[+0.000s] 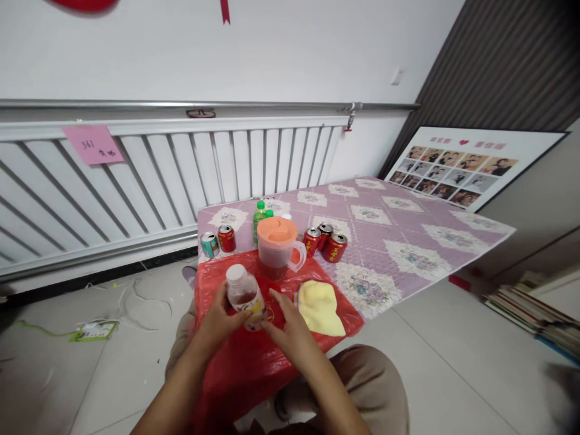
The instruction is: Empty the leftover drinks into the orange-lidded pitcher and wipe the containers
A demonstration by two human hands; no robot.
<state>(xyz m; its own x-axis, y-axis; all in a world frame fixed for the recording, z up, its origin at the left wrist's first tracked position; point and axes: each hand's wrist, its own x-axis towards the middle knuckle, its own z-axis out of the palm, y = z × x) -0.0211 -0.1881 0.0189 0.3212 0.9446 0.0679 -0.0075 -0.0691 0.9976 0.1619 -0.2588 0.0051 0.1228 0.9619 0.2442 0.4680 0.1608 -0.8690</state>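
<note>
A clear plastic bottle [249, 302] with a white cap and a fruit-patterned label is tilted in front of me, with brownish content inside. My left hand [222, 320] is wrapped round its left side, the thumb across the label. On the other side, my right hand [290, 329] has its fingers apart close to the bottle's base; whether a fingertip touches it I cannot tell. Behind the bottle stands a clear pitcher [272, 261] with an orange lid and dark liquid low inside. A folded yellow cloth [321, 308] lies to the right of my right hand.
Red plastic sheeting [211, 272] covers the near corner of the table [408, 205]. A teal can [209, 245] and a red can [227, 239] stand left; several cans, including a red one [335, 248], stand right. A green-capped bottle [260, 217] is behind the pitcher.
</note>
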